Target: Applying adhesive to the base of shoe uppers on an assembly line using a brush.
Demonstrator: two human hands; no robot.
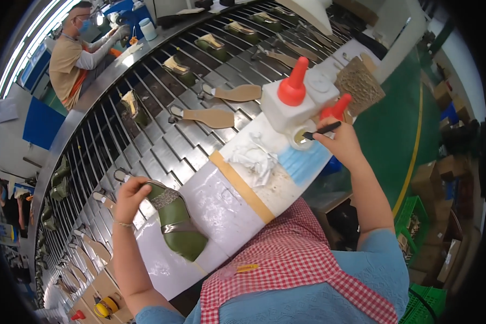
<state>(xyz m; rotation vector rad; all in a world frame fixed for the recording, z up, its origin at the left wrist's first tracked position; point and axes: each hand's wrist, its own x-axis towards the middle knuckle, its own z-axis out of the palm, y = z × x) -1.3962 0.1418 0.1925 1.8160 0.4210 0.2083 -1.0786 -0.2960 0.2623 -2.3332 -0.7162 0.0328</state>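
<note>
My left hand (pixel 129 198) grips one end of a green shoe upper on its last (pixel 182 237). A glittery strap and a smooth metallic band cross it, and its other end hangs over the white work board. My right hand (pixel 344 144) pinches a dark-handled brush (pixel 327 128), whose tip is at the mouth of a small white pot (pixel 296 141) with yellowish contents. Beside the pot stands a square white bottle (pixel 282 110) with a red cone cap. A second red nozzle (pixel 336 107) is close behind my right hand.
Crumpled white tissue (pixel 256 160) lies on the board (pixel 210 200). Beyond runs a metal slatted conveyor (pixel 146 156) with tan soles (pixel 210 117) and several green shoes (pixel 177 70). A rough brown block (pixel 360 85) sits past the bottles. Across the line, a masked person (pixel 73 59) works.
</note>
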